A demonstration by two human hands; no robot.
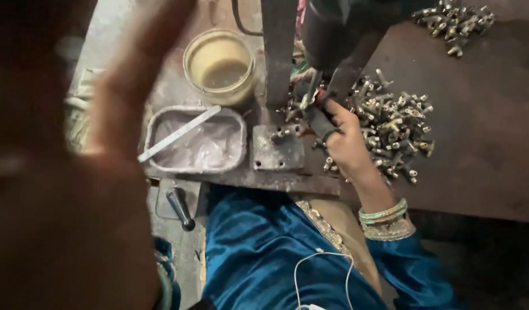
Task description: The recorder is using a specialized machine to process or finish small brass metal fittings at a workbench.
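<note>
The left hand [124,86] is raised close to the camera, blurred, fingers extended upward and held loosely together, holding nothing; the right hand [345,140], beyond the blue sleeve and the bangles [385,213], rests on the dark surface [482,143] and closes its fingers around a dark-handled tool [319,117], the grip held near the tool's working end beneath the machine head [333,34]; the exact fitting under the tool is too small to identify. The pile of small metal fittings [393,126] lies just beside and behind the right hand, touching its knuckles; a second, smaller heap [455,20] lies well apart at the far right corner. Judged by appearance, each fitting is rigid, dense for its bulk, and likely slick with oil; it is best pinched across its barrel between thumb and forefinger, not by its thin stem. To the left of the metal base plate [277,149] sits a shallow tray [155,129] with a flat strip [178,133] laid across it; beyond it stands a round tub [220,66] of cloudy liquid.
</note>
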